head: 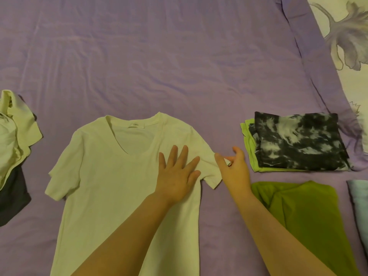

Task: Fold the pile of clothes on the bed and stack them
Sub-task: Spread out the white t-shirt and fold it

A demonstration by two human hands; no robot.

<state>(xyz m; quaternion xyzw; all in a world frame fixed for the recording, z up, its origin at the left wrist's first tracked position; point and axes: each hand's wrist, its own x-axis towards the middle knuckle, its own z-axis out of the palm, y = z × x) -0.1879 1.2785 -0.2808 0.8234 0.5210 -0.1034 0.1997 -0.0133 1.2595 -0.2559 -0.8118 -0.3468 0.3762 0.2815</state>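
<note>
Flat left hand on white T-shirt

The whole view is filled by a bed covered with a wrinkled purple sheet. At the upper right, a white cover printed with purple flowers is seen. Dim, yellowish light is cast.

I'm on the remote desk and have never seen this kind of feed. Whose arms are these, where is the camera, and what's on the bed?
There is no robot. A person wears one camera on the head, looking down at the two bare hands. The left hand presses flat on a white T-shirt spread on the purple sheet. The right hand pinches that shirt's sleeve edge. Farther right lie a folded tie-dye shirt on top of a lime garment, an olive green garment and a pale blue one at the frame edge. The unfolded pile lies at the left.
</note>
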